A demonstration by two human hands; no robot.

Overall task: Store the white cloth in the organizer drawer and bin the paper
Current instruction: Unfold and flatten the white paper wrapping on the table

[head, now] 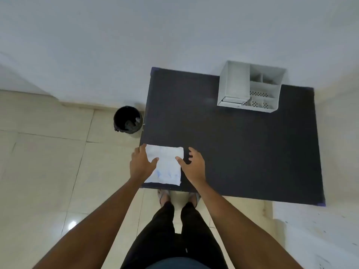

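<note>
Both hands, left (141, 164) and right (194, 165), rest open-fingered on the white cloth (165, 165) at the counter (242, 152) near-left corner, gripping nothing; a careless pull could drag it off the edge.

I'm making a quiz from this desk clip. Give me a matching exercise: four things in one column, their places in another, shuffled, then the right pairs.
Things:
1. white cloth
2. organizer
3. black bin
4. right hand

Places:
A. on the floor, left of the table
B. far right part of the table
C. near left corner of the table
D. open at the cloth's right edge

Pairs: 1-C, 2-B, 3-A, 4-D
</note>
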